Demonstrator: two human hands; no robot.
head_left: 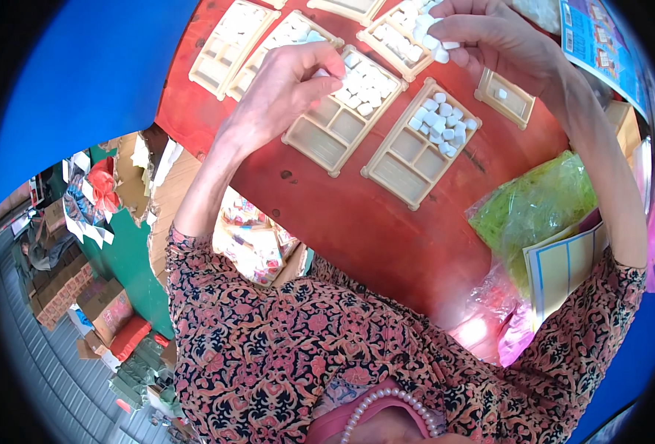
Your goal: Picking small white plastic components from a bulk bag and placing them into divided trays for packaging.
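Note:
My right hand (pixel 494 37) is closed at the top right, its fingertips pinching several small white rounded blocks (pixel 441 53) above a cream compartment tray (pixel 409 75) holding more of them. My left hand (pixel 290 85) is closed, thumb and forefinger bent together over another cream tray (pixel 318 145). A whitish bit shows by its fingers, too small to make out. That tray's far compartment holds a heap of white blocks (pixel 363 85); its nearer compartments are bare. Between my hands and nearer me lies a similar tray (pixel 400 177), its far compartment partly filled with white blocks (pixel 444 124).
Several more trays (pixel 210 70) lie at the far left of the red table (pixel 313 207). A small tray (pixel 518 112) with one block sits below my right wrist. Green material in clear plastic (pixel 538 192) and a cream booklet (pixel 564 270) lie on the right. Cardboard boxes (pixel 105 303) stand at left.

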